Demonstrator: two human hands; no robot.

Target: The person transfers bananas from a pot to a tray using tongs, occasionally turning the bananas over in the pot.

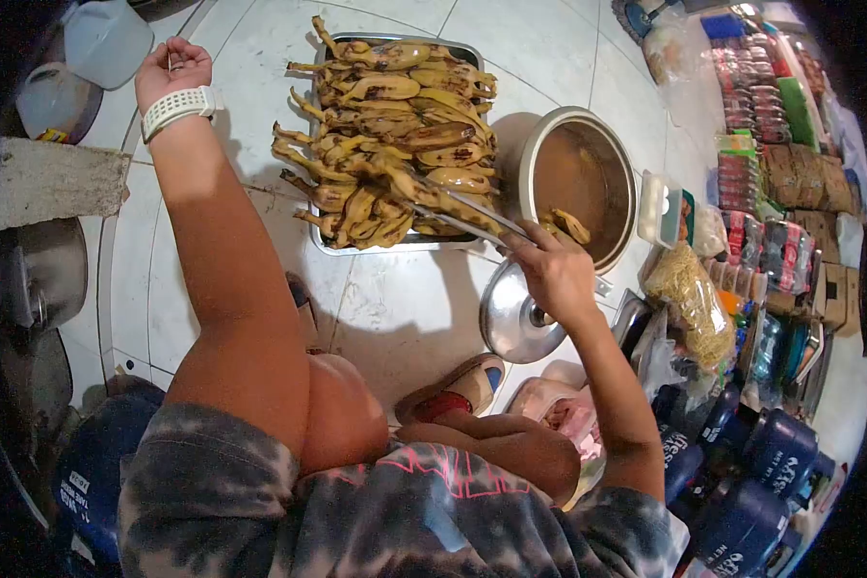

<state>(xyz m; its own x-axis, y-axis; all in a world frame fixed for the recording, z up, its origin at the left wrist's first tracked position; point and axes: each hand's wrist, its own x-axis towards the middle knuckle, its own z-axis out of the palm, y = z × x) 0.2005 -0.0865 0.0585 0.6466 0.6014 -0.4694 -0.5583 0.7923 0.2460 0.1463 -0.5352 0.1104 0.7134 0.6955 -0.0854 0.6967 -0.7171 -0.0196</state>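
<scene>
My right hand (554,275) is closed around metal tongs (482,209), which reach left over the tray. The tongs' tips are at a browned, peeled-back banana (407,183) on top of the pile. Rows of bananas (385,90), many with stems attached, fill the metal tray (342,249) on the floor. Beside the tray is a large round pot (578,159) of brown liquid, with a few banana pieces (570,226) near its front rim. My left hand (173,72), above a white watch band, is held away at the upper left with fingers curled in and nothing visible in them.
A metal pot lid (522,313) lies on the tiles below the pot. Packed goods (771,193), a bag of noodles (689,294) and blue gas canisters (747,520) crowd the right. Plastic jugs (108,43) and a rough board (53,183) are at left.
</scene>
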